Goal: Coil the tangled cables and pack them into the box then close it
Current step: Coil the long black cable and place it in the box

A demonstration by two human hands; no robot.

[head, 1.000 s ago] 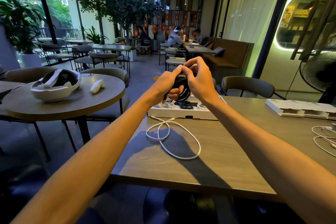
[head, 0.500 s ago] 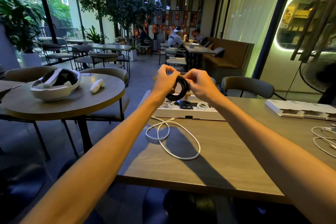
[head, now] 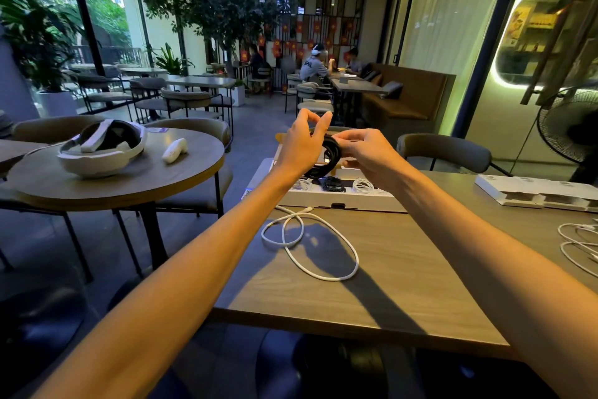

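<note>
Black cable coil (head: 330, 157) pinched by right hand (head: 369, 156), left hand (head: 297, 149) grasp unclear, over open box (head: 356, 202), white cable (head: 330, 278) on near counter (head: 404, 269)

One view only is given — a wide-angle camera worn on the head, pointed forward and slightly down, close over the table (head: 275, 295), the room beyond included.

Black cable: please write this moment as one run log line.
black cable: coiled, over box | right hand: pinches coil | left hand: grip unclear | white cable: loose on table
</note>
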